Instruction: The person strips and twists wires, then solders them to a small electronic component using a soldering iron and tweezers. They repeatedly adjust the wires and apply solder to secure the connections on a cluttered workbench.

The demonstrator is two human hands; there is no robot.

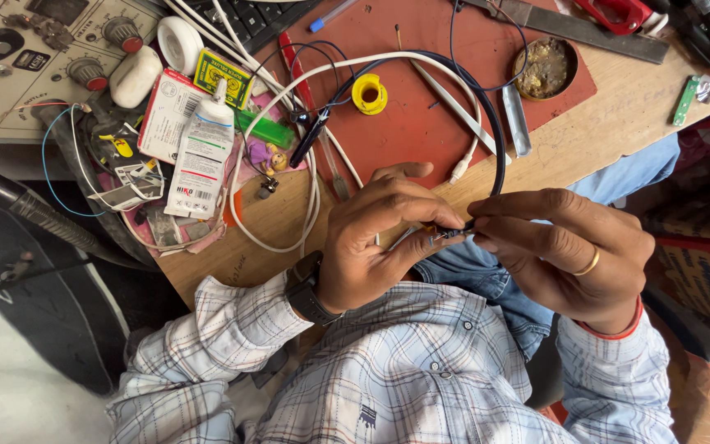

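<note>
Nearest the chest, the left hand (371, 238) and the right hand (564, 251) meet fingertip to fingertip, both pinched shut on the stripped end of a thin black round cable (499, 144). That end lies roughly level between the thumbs (bare strands point toward the left hand), and the cable arcs away over the wooden bench (601, 131). Beyond, a round shallow metal tin (546, 67) holds brownish paste. Left lie a white squeeze tube (200, 156) with a printed label and a small yellow-green box (223, 78).

white glue tube (200, 152) | red-white box (166, 115) | yellow-green packet (222, 79)
</note>
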